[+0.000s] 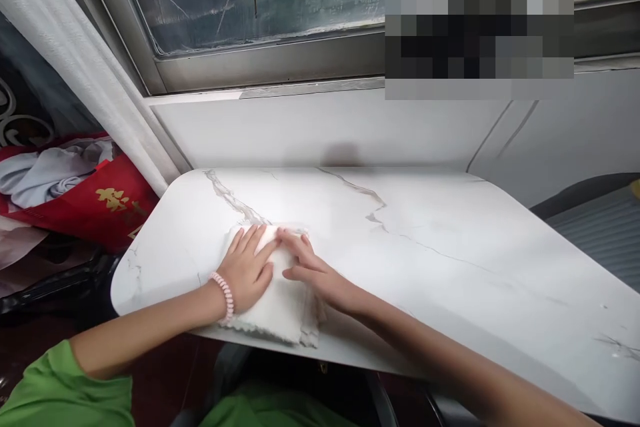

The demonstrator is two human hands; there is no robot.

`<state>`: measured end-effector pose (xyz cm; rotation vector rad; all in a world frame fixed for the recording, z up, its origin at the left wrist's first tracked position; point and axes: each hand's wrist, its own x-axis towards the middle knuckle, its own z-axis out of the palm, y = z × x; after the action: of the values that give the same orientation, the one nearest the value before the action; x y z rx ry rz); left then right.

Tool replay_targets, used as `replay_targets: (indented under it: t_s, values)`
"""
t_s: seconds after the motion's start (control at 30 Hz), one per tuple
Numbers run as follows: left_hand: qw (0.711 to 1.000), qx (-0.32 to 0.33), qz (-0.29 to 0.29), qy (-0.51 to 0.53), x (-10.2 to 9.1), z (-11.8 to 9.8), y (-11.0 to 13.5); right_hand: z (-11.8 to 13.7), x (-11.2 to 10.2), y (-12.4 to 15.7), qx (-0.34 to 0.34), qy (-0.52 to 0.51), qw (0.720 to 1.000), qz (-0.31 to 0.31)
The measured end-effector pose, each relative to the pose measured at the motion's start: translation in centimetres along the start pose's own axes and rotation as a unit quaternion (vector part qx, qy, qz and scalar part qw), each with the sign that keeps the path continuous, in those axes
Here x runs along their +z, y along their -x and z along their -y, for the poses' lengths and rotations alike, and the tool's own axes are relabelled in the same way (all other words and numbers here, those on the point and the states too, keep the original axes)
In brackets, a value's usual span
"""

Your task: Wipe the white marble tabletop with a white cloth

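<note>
A white cloth (280,303), folded into a flat stack with frayed-looking edges, lies near the front edge of the white marble-patterned table (435,293). My left hand (249,267), with a pink coiled band on its wrist, rests flat on the cloth's left side, fingers stretched and spread. At the cloth's far right corner is my right hand (310,267). Its forefinger reaches toward my left fingertips, and its thumb is apart from the other fingers. Part of the cloth's right side is hidden under this hand.
A wall (310,127) and a metal window frame (280,60) run behind the table. On the left, a red bag (120,193) holds pale fabric, beside a white curtain (85,53). A grey ribbed surface (600,233) lies to the right. A pixelated patch covers the upper right.
</note>
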<state>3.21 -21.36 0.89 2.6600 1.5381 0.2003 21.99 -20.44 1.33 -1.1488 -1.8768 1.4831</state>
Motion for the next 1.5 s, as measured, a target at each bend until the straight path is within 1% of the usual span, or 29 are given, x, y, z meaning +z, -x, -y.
replay_targets:
  t_s: [0.07,0.13,0.2,0.27,0.33,0.4,0.5,0.57,0.67,0.73,0.83,0.9,0.97,1.03,1.1,1.2,1.3,1.4,1.47,1.5]
  values:
    - [1.000,-0.021,-0.006,0.000,0.4,0.8,-2.0,-0.5,0.6,-2.0,-0.005,0.091,0.994,-0.065]
    - [0.999,-0.029,-0.013,-0.005,0.7,2.4,-4.4,-0.8,0.8,-4.7,-0.030,0.199,0.973,-0.117]
    - [0.999,-0.030,-0.019,-0.010,0.8,4.7,-7.2,-1.0,0.4,-8.0,-0.056,0.290,0.942,-0.156]
    - [0.999,-0.032,-0.028,-0.012,0.8,7.3,-10.2,-1.1,-0.6,-11.6,-0.076,0.345,0.917,-0.188]
    - [0.998,-0.036,-0.046,-0.017,0.8,9.9,-13.3,-1.1,-1.8,-15.2,-0.086,0.363,0.905,-0.206]
    - [0.997,-0.033,-0.067,-0.023,0.8,12.0,-16.2,-1.2,-3.0,-18.3,-0.088,0.364,0.900,-0.224]
    - [0.996,-0.021,-0.086,-0.028,0.8,14.0,-19.4,-1.4,-4.3,-21.2,-0.080,0.360,0.895,-0.252]
    - [0.995,-0.018,-0.092,-0.028,1.0,14.6,-20.5,-1.6,-4.8,-22.1,-0.079,0.357,0.894,-0.259]
    - [0.994,-0.019,-0.099,-0.032,1.3,14.7,-20.5,-1.8,-5.1,-22.3,-0.088,0.358,0.892,-0.261]
    - [0.994,-0.028,-0.097,-0.040,1.5,14.4,-19.8,-1.8,-5.0,-22.0,-0.092,0.359,0.892,-0.258]
    - [0.994,-0.052,-0.085,-0.048,1.5,13.4,-18.1,-1.4,-4.3,-20.8,-0.091,0.358,0.897,-0.242]
    - [0.994,-0.057,-0.075,-0.053,1.3,12.5,-16.4,-1.1,-3.3,-19.5,-0.087,0.355,0.900,-0.236]
    - [0.995,-0.050,-0.064,-0.058,1.0,11.4,-14.2,-0.9,-1.9,-17.6,-0.086,0.352,0.901,-0.237]
    - [0.996,-0.036,-0.057,-0.062,0.8,10.2,-11.4,-0.7,-0.2,-15.3,-0.092,0.346,0.903,-0.238]
    - [0.996,-0.024,-0.061,-0.062,0.7,9.1,-8.2,-0.5,1.8,-12.6,-0.112,0.341,0.905,-0.227]
    - [0.995,-0.008,-0.075,-0.061,0.5,7.3,-2.6,0.1,5.1,-8.4,-0.160,0.344,0.907,-0.182]
    - [0.995,0.000,-0.085,-0.058,-0.2,5.8,3.0,1.1,8.4,-4.7,-0.195,0.350,0.906,-0.136]
    - [0.995,-0.011,-0.080,-0.053,-1.2,4.8,7.5,2.1,10.6,-2.4,-0.228,0.348,0.905,-0.087]
    - [0.996,-0.017,-0.073,-0.050,-1.7,4.6,9.3,2.6,11.3,-1.9,-0.243,0.343,0.906,-0.056]
    - [0.996,-0.021,-0.070,-0.047,-1.9,4.8,9.8,2.7,11.4,-1.9,-0.244,0.342,0.906,-0.043]
